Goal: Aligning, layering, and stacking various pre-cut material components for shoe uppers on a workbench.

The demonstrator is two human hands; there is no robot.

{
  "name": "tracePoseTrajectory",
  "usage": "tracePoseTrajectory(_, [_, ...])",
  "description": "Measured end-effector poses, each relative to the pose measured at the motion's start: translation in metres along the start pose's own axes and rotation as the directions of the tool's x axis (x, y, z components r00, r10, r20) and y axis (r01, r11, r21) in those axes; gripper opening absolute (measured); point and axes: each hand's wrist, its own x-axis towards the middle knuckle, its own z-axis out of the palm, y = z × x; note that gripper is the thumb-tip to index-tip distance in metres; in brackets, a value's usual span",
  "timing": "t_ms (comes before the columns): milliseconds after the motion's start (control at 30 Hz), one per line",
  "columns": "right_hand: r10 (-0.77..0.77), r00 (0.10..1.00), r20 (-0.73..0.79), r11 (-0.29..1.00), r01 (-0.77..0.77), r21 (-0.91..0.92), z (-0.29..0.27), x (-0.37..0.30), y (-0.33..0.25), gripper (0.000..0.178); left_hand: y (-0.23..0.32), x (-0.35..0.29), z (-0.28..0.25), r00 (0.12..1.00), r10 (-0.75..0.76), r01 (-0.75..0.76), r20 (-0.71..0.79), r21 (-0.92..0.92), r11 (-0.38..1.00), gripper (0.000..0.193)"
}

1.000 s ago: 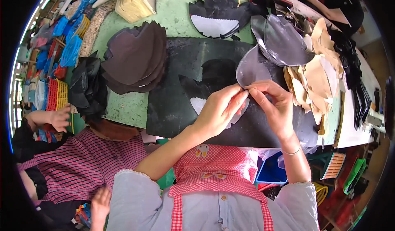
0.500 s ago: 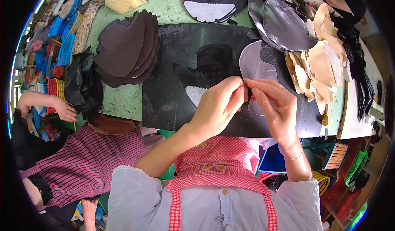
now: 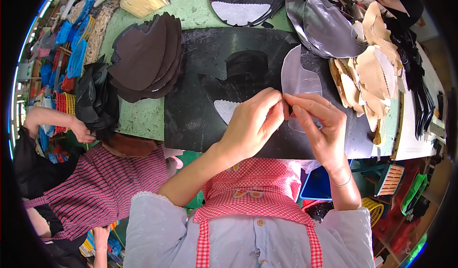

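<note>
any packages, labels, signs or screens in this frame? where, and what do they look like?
No labels, signs or screens can be made out.
Closest to packaging: blue plastic baskets, far left of the green table, slatted, stacked.
Red and yellow baskets, left edge, below the blue ones.
Blue bin, under the table by the right hand, rectangular.
Orange slatted crate, lower right.

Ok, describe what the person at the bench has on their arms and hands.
Both forearms are bare below short, pale grey-blue sleeves; the left sleeve ends in a white lace trim. The right hand wears a thin ring on one finger, and a thin bangle circles that wrist. The left hand shows no jewellery. No gloves on either hand.
</note>
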Motion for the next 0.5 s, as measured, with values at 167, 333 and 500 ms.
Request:
tracePoseTrajectory(167, [0.034,0.999,-0.035,0.999,-0.034,0.006,0.0010,0.0026,-0.0037,0.021,0.0005,0.0007,0.0007,0.999,0.043,-0.041,-0.015,0.069,0.997,0.019])
tracePoseTrajectory(333, [-0.017,1.000,-0.013,0.999,0.017,-0.028,-0.0008,0.0023,-0.0007,0.021,0.0035,0.0020,-0.0047,0.998,0.054,-0.058,0.045,0.084,0.995,0.016])
tracePoseTrajectory(500, [-0.006,1.000,-0.016,1.000,0.006,-0.010,-0.0020,0.0003,-0.0042,0.021,0.0002,-0.0019,0.0025,0.999,0.048,-0.048,0.005,0.049,0.998,0.015])
